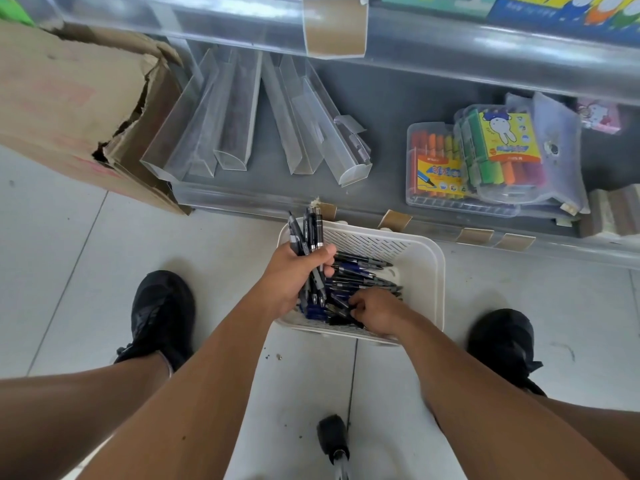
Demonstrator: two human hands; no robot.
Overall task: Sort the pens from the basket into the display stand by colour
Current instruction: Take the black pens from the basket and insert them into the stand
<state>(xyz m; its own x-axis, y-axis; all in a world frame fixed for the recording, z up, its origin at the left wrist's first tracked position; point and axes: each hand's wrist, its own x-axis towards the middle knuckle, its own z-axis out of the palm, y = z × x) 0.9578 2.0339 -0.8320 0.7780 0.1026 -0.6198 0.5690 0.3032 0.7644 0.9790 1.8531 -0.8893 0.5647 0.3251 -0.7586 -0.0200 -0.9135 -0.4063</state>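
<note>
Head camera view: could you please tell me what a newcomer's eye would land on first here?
First, the left hand at centre, its grip closed on a bundle of dark pens above the white basket on the floor. Beside it, the right hand reaches into the loose pens in that basket. Behind, clear plastic channels lie on the low shelf, with bright marker packs to their right.

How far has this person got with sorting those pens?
Early, it seems. Done: nothing filed yet, as the clear holders on the shelf look empty. In hand: the left hand grips a bundle of dark pens above the white basket, while the right hand picks among the loose pens inside. Left: many black and blue pens in the basket.
</note>
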